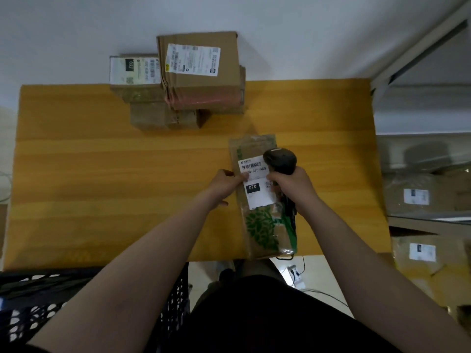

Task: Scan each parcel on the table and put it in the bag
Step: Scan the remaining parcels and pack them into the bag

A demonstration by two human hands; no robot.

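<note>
Forearms point(153, 250) reach out, left hand point(224, 184) pinching the flat parcel point(262, 225), right hand point(293, 184) gripping a barcode scanner point(280, 160) over its label point(254, 165).

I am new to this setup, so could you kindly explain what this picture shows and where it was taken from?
There is no machine here: a person works with bare hands, and one camera worn on the head looks down at them. The left hand pinches a flat brown parcel with a green leaf print by its label. The right hand grips a black scanner, aimed at the barcode. Cardboard boxes are stacked at the far edge of the yellow table.
</note>
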